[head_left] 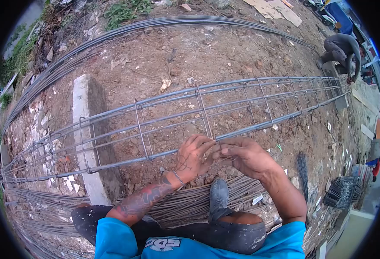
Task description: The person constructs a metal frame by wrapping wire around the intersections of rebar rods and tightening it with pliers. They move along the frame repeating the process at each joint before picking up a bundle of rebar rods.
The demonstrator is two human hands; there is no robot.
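A long rebar cage (250,129) of parallel bars and square stirrups crosses the view in front of me. My left hand (194,156) and my right hand (249,158) meet at its near bar, where a stirrup (204,113) joins it. The left fingers are curled around this joint. Thumb and fingers of my right hand are pinched together right beside them. Whatever thin piece lies between the fingertips is hidden or too small to name.
A concrete block (81,97) supports the cage on the left. Steel rods (194,203) lie by my boot (219,194), and long bars (172,20) lie beyond. Thin wires (302,170) and a wire bundle (343,193) sit right. Another person (343,46) crouches at the far right end.
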